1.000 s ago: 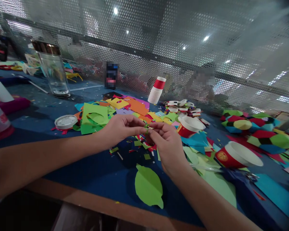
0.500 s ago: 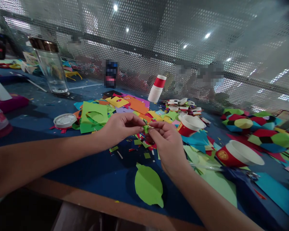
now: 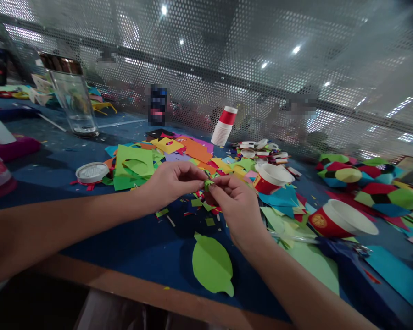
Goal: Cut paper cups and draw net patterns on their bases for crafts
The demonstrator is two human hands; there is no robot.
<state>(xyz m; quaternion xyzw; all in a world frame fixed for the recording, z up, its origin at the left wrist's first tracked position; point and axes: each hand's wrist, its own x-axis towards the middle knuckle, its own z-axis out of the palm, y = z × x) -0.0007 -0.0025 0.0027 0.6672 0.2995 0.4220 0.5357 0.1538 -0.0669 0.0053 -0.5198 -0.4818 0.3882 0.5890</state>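
Between my fingertips is a small green paper piece (image 3: 208,184), pinched from both sides above the scraps. My left hand (image 3: 174,183) grips its left side with thumb and forefinger. On the other side, my right hand (image 3: 239,204) pinches it too, its lower fingers curled and partly hidden. A light green leaf-shaped paper (image 3: 212,266) with a crease and small tabs at its ends lies on the blue table (image 3: 134,256), nearer to me. Loose paper scraps (image 3: 209,222) are scattered under my hands.
Coloured paper sheets (image 3: 196,149) are heaped behind my hands. A glass bottle (image 3: 72,101) stands back left, stacked paper cups (image 3: 223,128) at the back. At right are a paper cup (image 3: 330,220), a blue glue gun (image 3: 351,270) and paper balls (image 3: 382,197). A metal mesh (image 3: 206,59) rises behind.
The small green piece has turned slightly between my fingertips. Both hands stay in nearly the same place, and the leaf-shaped paper has not moved.
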